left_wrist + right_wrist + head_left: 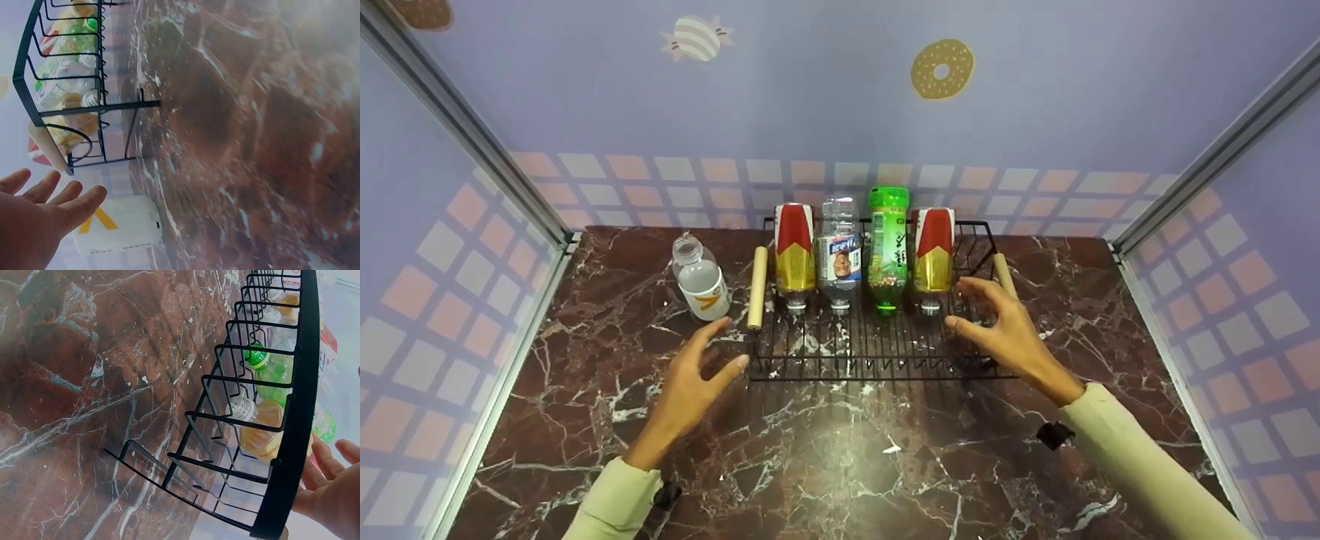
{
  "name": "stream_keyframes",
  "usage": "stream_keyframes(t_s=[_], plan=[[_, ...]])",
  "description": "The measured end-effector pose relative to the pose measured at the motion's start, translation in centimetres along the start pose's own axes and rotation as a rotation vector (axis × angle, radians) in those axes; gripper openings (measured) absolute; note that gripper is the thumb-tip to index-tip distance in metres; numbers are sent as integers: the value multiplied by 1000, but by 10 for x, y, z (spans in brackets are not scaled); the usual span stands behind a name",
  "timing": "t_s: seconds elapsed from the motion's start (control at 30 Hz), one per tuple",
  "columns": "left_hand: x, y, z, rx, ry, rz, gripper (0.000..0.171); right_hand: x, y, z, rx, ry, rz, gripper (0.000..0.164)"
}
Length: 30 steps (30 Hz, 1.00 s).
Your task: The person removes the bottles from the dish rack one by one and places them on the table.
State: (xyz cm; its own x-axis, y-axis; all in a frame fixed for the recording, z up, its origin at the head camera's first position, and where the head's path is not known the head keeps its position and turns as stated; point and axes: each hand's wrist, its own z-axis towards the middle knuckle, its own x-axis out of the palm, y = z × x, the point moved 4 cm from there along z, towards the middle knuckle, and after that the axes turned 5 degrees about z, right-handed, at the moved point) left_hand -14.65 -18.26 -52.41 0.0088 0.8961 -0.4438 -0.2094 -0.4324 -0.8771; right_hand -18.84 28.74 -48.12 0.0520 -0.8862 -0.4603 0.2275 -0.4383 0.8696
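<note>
My left hand [690,379] hovers with thumb and fingers spread, holding nothing. Its fingertips are close to the clear bottle with a white label and orange mark [703,292], which stands uncapped left of the black wire rack [885,367]. Beside the rack's right end is my right hand [1005,330], fingers apart, near a red-and-yellow labelled bottle [934,251]. Three more bottles line the rack: a green one [889,251], a clear one with a blue-and-white label [840,259] and another red-and-yellow one [795,251]. All four have their narrow ends toward the front.
Pale wooden handles [758,289] sit at both rack ends. The rack stands on a dark marbled tabletop [840,465], near the patterned back wall [810,97]. Side walls [427,337] close in the left and right.
</note>
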Motion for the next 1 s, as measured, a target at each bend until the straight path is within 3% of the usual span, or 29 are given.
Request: stream_keyframes(t_s=[0.2,0.37,0.53,0.8,1.0], plan=[[12,-9,3,-13,61,-25,79,0,1,2,14,-2,-4,69],[25,-10,7,-54,134,-67,98,-2,1,9,29,-10,-26,69],[37,-8,10,-86,165,-103,115,-3,-1,13,39,-13,-47,70],[45,-10,15,-55,164,17,130,-4,-1,21,55,-13,-54,71],[54,-8,16,-67,169,12,136,-7,-4,25,87,-27,-78,70]])
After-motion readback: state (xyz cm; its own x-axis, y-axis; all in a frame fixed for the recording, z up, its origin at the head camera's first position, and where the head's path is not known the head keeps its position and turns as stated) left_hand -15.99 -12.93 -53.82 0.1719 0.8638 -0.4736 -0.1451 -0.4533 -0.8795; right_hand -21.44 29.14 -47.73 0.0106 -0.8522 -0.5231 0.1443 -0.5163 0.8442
